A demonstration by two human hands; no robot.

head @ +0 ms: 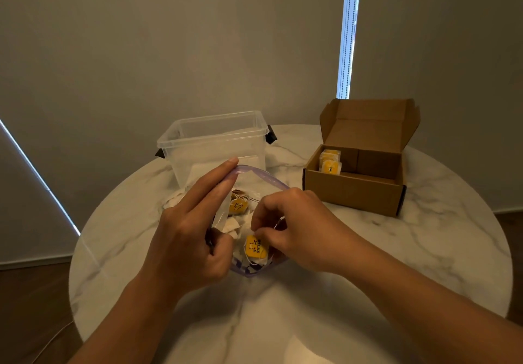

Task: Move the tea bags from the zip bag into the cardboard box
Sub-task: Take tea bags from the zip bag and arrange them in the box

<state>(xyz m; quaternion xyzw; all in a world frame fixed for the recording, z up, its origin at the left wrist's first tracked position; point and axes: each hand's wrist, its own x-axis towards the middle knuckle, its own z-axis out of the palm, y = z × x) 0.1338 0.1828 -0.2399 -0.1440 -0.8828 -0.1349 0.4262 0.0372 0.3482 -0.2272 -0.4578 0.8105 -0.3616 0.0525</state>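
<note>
A clear zip bag [261, 181] with a purple seal stands open at the middle of the round marble table. Inside it lie white tea bags with yellow tags [237, 206]. My left hand [189, 239] holds the bag's left rim, index finger stretched along the seal and thumb curled on the plastic. My right hand [288, 229] reaches into the mouth and pinches a tea bag with a yellow tag [255, 249]. The brown cardboard box [351, 191] sits open at the right, lid up, with several tea bags [330, 162] standing in its left end.
A clear plastic tub [215, 143] with black clips stands just behind the zip bag. The marble table [424, 250] is round, its edge close on all sides. Window blinds hang behind, with a bright gap above the box.
</note>
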